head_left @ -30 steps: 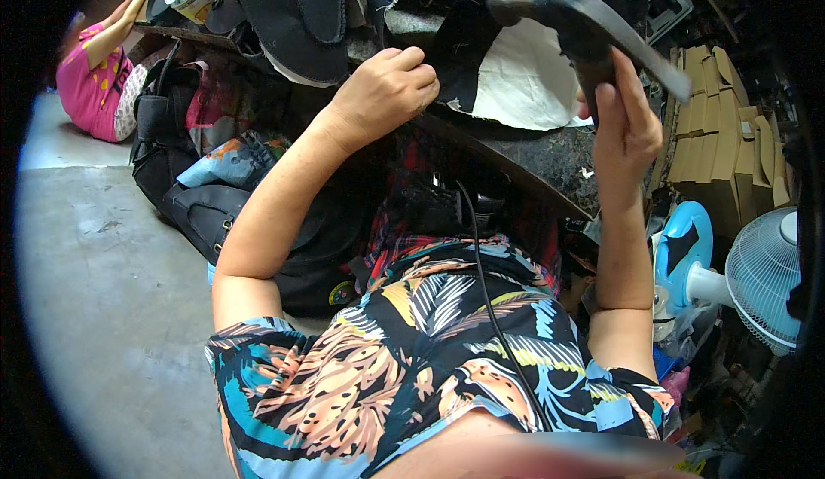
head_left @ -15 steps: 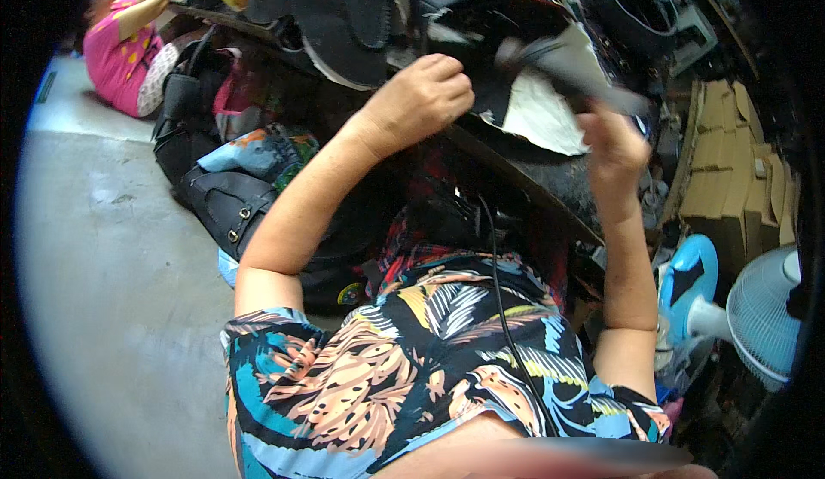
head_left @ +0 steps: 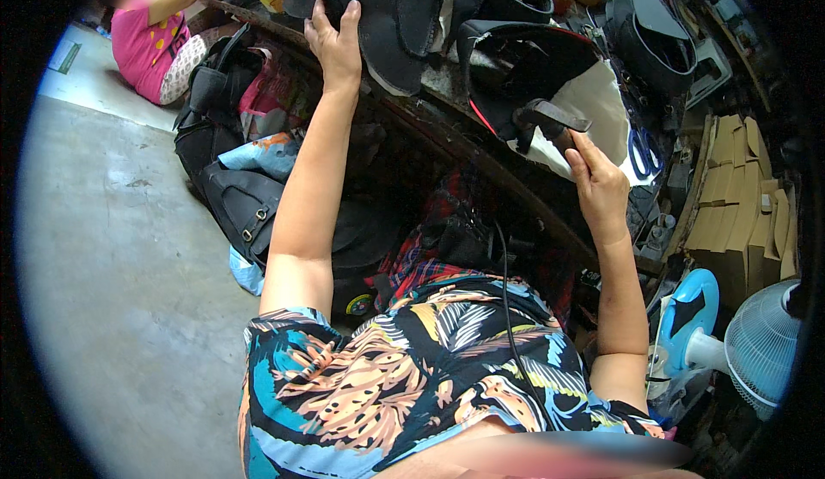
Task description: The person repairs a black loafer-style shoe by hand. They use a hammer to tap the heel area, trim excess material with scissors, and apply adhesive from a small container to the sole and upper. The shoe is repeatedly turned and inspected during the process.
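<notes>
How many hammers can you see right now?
1: the hammer in the person's right hand, its head partly in front of the white material. Others may be hidden.

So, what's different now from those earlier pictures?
The left hand has opened from a loose fist and reached forward and left. The right hand has brought the raised hammer down toward the white material. It still grips the hammer; the fan and cardboard stay in place.
</notes>
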Motion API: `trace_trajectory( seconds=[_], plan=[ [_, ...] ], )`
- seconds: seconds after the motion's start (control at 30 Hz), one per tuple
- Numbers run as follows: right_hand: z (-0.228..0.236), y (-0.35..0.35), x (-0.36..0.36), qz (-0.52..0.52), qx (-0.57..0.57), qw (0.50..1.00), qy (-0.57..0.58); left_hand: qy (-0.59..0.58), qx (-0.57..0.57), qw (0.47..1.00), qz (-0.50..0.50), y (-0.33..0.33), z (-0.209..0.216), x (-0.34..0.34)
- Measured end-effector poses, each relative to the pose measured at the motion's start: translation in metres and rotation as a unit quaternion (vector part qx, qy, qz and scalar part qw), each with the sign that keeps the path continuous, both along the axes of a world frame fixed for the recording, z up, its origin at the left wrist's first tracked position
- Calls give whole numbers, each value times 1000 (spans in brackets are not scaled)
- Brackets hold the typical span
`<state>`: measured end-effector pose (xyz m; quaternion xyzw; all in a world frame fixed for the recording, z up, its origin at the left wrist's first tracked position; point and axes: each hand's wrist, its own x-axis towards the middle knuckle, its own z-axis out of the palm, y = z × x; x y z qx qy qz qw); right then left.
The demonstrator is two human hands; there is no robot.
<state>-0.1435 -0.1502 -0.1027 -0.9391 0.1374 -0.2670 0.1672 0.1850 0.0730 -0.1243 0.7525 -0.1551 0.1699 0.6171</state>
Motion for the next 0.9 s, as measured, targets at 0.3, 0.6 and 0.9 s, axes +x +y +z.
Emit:
trace_trajectory(
  seconds=[0.3,0.6,0.9],
  plan=[
    [-3,-5,-5,-1,-4,1000,-3,-26,86,994,63,-46,14,31],
    [-1,-2,-6,-3,-5,1000,6,-3,139,982,130,-76,11,54],
    [40,-8,-10,12,48,999,-15,-507,219,795,-251,-30,35,-124]
  ],
)
